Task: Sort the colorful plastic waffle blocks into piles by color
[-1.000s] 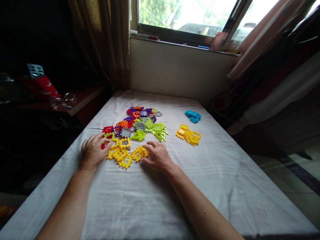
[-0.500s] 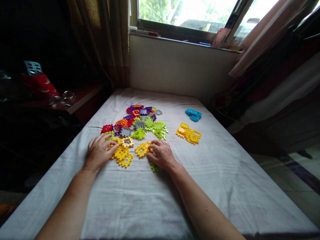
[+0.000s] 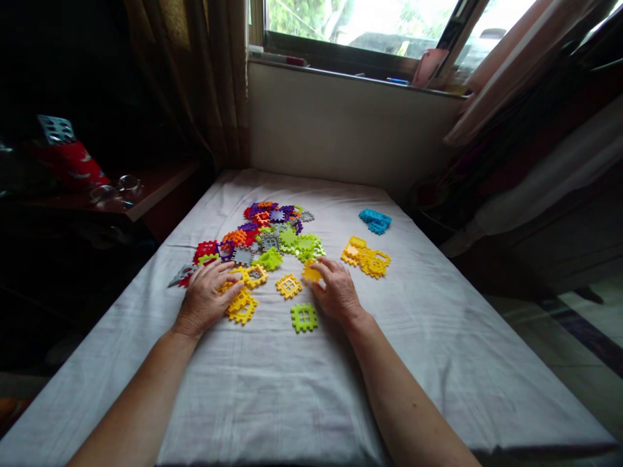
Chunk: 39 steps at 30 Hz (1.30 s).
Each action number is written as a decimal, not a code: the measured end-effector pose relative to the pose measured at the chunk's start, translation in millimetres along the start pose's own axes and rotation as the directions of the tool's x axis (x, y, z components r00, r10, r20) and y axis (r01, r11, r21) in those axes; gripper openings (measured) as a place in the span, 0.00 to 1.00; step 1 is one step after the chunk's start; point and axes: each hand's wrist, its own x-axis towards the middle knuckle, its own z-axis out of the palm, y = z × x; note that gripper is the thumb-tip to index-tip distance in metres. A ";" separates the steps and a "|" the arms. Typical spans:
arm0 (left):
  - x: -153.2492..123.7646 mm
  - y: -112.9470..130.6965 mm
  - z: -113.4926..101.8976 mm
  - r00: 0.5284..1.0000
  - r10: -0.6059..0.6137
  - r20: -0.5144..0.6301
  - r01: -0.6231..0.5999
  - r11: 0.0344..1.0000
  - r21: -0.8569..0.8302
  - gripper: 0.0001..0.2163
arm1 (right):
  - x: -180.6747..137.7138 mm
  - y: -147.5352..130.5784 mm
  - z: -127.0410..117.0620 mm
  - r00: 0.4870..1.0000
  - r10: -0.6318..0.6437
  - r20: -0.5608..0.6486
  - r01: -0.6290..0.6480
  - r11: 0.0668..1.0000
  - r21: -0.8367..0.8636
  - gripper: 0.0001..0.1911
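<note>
My left hand (image 3: 208,295) curls over a small heap of yellow square interlocking tiles (image 3: 242,310), with thumb and fingers closed around some of them. The fingers partly hide which tile they grip. My right hand (image 3: 337,290) pinches another yellow tile (image 3: 311,271) between thumb and fingertips, just above or on the sheet. Between the hands lies a yellow window-pattern tile (image 3: 289,286). Nearer to me a green window-pattern tile (image 3: 304,317) lies flat.
A mixed heap of red, purple, orange, grey and green tiles (image 3: 271,241) spreads beyond my hands. To the right are a yellow pile (image 3: 366,257) and a blue pile (image 3: 375,221). Glasses (image 3: 117,189) rest on a side table at left. The white sheet (image 3: 253,395) covers the surface.
My right hand has moved right and slightly away with a yellow tile, uncovering the green tile. My left hand has shifted slightly right, and grey and red tiles now show beside it.
</note>
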 end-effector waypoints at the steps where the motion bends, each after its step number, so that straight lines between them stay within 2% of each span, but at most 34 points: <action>1: 0.0 0.6 0.0 1.000 0.008 -0.005 -0.008 1.000 -0.007 0.14 | 0.1 4.9 0.0 1.000 0.021 -0.020 -0.021 1.000 -0.005 0.15; 4: 0.4 2.8 -0.1 1.000 0.029 -0.006 -0.029 0.999 -0.020 0.14 | 0.5 26.0 -3.2 0.989 0.122 -0.081 -0.124 0.992 -0.016 0.16; 6: 0.7 4.3 0.3 0.999 0.036 0.004 -0.036 0.999 -0.023 0.14 | 0.1 44.3 -8.8 0.963 0.234 -0.134 -0.240 0.970 -0.033 0.18; 8: 0.8 5.6 1.2 0.999 0.040 0.009 -0.040 0.999 -0.026 0.14 | -1.2 62.7 -16.2 0.899 0.387 -0.203 -0.407 0.911 -0.068 0.19; 10: 0.5 6.5 2.5 0.999 0.041 0.006 -0.041 0.999 -0.033 0.14 | -3.4 78.2 -23.4 0.804 0.532 -0.265 -0.572 0.814 -0.099 0.21; 12: -0.1 6.8 3.9 0.999 0.044 0.001 -0.044 0.998 -0.038 0.14 | -5.8 89.2 -28.3 0.723 0.625 -0.295 -0.677 0.727 -0.116 0.21; 15: -1.2 6.6 5.0 0.999 0.051 -0.002 -0.051 0.998 -0.037 0.14 | -8.2 97.5 -29.8 0.661 0.687 -0.302 -0.742 0.658 -0.129 0.22; 18: -1.4 6.7 4.3 0.998 0.059 -0.004 -0.059 0.997 -0.044 0.13 | -8.0 98.5 -27.5 0.652 0.686 -0.322 -0.749 0.649 -0.135 0.23; 21: -0.2 9.3 3.1 0.997 0.072 -0.005 -0.073 0.996 -0.052 0.13 | -5.1 90.1 -23.9 0.703 0.608 -0.368 -0.683 0.721 -0.115 0.20; 23: 0.7 13.3 2.9 0.995 0.102 -0.002 -0.102 0.993 -0.062 0.13 | -2.1 75.7 -20.0 0.779 0.506 -0.371 -0.571 0.817 -0.084 0.16; 26: 1.2 22.5 3.9 0.987 0.155 0.032 -0.152 0.985 -0.084 0.13 | 2.5 40.5 -11.6 0.916 0.278 -0.289 -0.292 0.956 -0.003 0.13; 29: 0.6 32.8 5.7 0.979 0.190 0.073 -0.183 0.979 -0.093 0.12 | 6.0 -0.2 -4.2 0.989 0.042 -0.140 -0.028 0.995 0.101 0.14; 31: 0.0 38.2 7.0 0.973 0.208 0.097 -0.199 0.975 -0.095 0.12 | 7.4 -22.4 -1.4 0.995 -0.088 -0.042 0.094 0.983 0.158 0.17; 33: -0.3 41.7 8.3 0.968 0.221 0.117 -0.210 0.973 -0.099 0.12 | 7.9 -37.4 0.3 0.985 -0.172 0.028 0.164 0.968 0.190 0.22; 36: -0.5 44.2 10.1 0.962 0.251 0.105 -0.239 0.964 -0.113 0.12 | 7.7 -48.0 2.9 0.971 -0.224 0.089 0.202 0.958 0.205 0.26; 39: -0.6 45.9 11.1 0.955 0.287 0.068 -0.278 0.953 -0.122 0.11 | 6.8 -51.6 7.2 0.960 -0.251 0.121 0.218 0.947 0.235 0.25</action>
